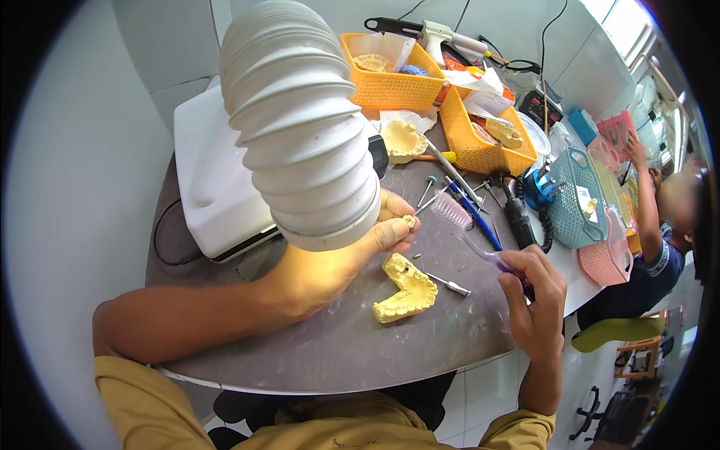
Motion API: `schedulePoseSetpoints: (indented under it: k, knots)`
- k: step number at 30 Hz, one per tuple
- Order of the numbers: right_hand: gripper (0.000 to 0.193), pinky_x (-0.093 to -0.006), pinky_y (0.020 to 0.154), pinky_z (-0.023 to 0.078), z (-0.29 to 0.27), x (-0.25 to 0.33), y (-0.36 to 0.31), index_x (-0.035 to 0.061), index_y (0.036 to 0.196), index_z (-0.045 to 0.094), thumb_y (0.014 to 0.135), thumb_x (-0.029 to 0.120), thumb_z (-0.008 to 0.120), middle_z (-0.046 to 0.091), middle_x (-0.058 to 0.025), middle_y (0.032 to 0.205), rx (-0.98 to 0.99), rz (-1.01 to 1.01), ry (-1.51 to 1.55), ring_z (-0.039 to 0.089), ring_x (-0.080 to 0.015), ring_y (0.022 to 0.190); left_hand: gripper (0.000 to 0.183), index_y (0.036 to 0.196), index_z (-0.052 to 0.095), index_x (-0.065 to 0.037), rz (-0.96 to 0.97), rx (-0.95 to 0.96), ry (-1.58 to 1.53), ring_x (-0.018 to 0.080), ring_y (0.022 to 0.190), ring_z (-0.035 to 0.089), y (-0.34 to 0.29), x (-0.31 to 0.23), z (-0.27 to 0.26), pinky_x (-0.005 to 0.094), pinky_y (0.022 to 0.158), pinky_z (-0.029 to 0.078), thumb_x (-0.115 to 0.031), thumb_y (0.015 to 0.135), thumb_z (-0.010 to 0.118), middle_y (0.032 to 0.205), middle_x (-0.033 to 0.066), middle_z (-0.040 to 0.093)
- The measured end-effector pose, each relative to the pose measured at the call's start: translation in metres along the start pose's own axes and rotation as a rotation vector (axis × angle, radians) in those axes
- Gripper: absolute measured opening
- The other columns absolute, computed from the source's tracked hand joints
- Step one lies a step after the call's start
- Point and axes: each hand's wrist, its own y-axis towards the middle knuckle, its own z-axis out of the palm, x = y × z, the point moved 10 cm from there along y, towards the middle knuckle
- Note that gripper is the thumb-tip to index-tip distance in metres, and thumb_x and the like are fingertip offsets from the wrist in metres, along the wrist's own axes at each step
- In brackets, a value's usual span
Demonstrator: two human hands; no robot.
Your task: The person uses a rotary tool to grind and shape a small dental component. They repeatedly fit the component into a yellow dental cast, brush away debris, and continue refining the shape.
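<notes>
Under the mouth of a ribbed white hose, my left hand (337,259) pinches a small yellow tooth-shaped plaster piece (409,220) between thumb and fingers. The hose hides part of that hand. My right hand (536,296) is closed round the purple end of a toothbrush (470,241). Its pale pink bristles point up and left, a little to the right of the tooth piece and apart from it. Below my left hand lies a yellow plaster dental cast (411,294), curved like a jaw, with a dark hole in it. A thin metal tool (448,283) rests against or beside the cast.
The white hose (300,120) hangs over the table (315,349), beside a white box-shaped device (214,180). Orange baskets (394,90) with casts stand at the back. Thin tools, a blue pen (474,216) and a black handpiece (517,214) lie rightward. Another person (645,247) works beyond teal and pink baskets.
</notes>
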Motion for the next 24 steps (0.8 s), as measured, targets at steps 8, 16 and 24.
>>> schedulePoseSetpoints:
  k: [8,16,24]
  knots:
    - [0.029,-0.0316,0.047,0.039,0.014,0.02,-0.002,0.0001,0.117,0.072,0.088,-0.003,0.066,0.054,-0.0091,0.069,0.024,-0.126,-0.074,0.051,-0.0194,0.051,0.02,0.115,0.06,0.0,-0.002,0.037,0.059,0.0129,0.1,0.063,0.001,0.004,0.002,0.0284,0.092,0.054,-0.012,0.101,0.066,0.107,0.0076,0.065]
    - [0.031,-0.0317,0.046,0.036,0.014,0.036,-0.003,0.0014,0.118,0.073,0.087,-0.001,0.069,0.05,-0.0067,0.065,-0.018,-0.131,-0.101,0.045,-0.0153,0.047,0.019,0.113,0.06,0.001,-0.015,-0.021,0.074,0.0137,0.101,0.065,-0.009,0.002,-0.007,0.0292,0.093,0.055,-0.011,0.101,0.066,0.107,0.0088,0.066]
    - [0.023,-0.0276,0.046,0.033,-0.021,0.026,-0.028,-0.0011,0.113,0.075,0.093,0.009,0.067,0.054,-0.006,0.063,-0.249,-0.119,-0.006,0.046,-0.0124,0.049,0.017,0.111,0.06,0.001,0.0,-0.051,-0.018,0.0148,0.099,0.067,-0.005,-0.002,-0.006,0.029,0.093,0.056,-0.008,0.099,0.067,0.104,0.0102,0.068]
